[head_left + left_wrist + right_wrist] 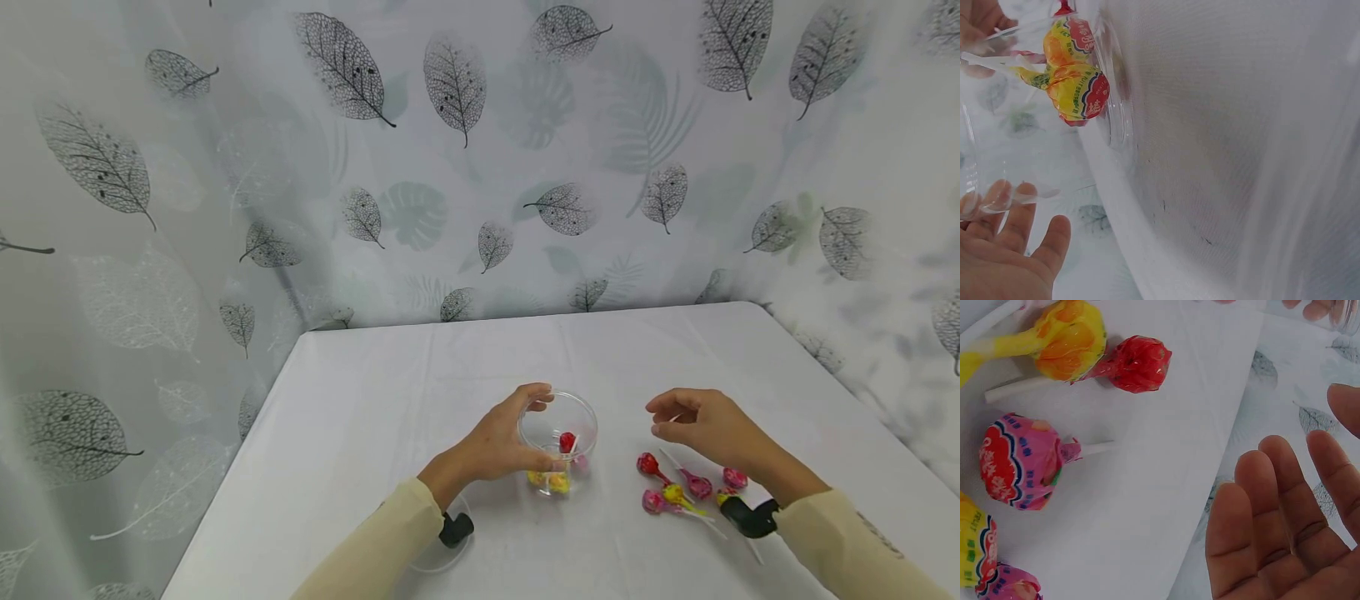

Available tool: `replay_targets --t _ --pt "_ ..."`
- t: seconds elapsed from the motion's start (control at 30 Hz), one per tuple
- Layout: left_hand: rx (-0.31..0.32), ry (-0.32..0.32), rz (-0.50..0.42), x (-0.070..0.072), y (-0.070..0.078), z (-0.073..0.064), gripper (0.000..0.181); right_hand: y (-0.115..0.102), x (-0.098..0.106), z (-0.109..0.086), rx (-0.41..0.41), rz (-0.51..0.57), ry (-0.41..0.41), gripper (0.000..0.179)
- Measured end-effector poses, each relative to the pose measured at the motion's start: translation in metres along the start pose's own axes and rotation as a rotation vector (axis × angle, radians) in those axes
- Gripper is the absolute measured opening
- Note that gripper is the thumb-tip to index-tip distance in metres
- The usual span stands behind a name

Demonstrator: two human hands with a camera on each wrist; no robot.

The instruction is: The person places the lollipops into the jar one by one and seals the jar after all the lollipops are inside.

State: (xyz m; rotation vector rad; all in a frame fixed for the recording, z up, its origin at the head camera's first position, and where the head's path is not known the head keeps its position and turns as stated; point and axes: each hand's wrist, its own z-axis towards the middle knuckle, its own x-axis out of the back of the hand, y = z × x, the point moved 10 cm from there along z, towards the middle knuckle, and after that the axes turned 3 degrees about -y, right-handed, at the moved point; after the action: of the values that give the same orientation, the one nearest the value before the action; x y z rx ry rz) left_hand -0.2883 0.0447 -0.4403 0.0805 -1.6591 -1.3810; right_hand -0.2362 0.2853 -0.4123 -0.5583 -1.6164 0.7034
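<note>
Wholly transparent container (543, 427), round, yellow-wrapped lollipops (1079, 90) inside.

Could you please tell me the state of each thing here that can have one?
Jar: uncovered, gripped by the left hand.
Jar lollipops: wrapped, inside the jar.
Loose lollipops: wrapped, lying on the table.
Clear disc: on the table, partly hidden by the left sleeve.
Left hand: curled around the jar.
Right hand: relaxed, holding nothing visible.
Table: covered in white.
</note>
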Motion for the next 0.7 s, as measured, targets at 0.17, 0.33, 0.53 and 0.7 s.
replay_targets --t 0.17,0.33,0.53,0.7 --pt "0.011 0.001 0.001 0.000 -0.001 -0.001 0.098 0.016 -0.004 0.000 -0.072 -0.038 -0.044 0.027" --pt "0.012 0.002 0.008 0.000 -0.001 -0.001 0.097 0.025 -0.010 0.001 -0.105 -0.067 -0.085 0.022" --pt "0.006 0.000 -0.001 -0.001 -0.001 0.000 0.097 0.029 -0.016 0.000 -0.119 -0.103 -0.115 0.020" --pt "0.006 -0.002 -0.014 -0.001 -0.001 0.000 0.098 0.028 -0.021 -0.001 -0.112 -0.094 -0.142 0.018"
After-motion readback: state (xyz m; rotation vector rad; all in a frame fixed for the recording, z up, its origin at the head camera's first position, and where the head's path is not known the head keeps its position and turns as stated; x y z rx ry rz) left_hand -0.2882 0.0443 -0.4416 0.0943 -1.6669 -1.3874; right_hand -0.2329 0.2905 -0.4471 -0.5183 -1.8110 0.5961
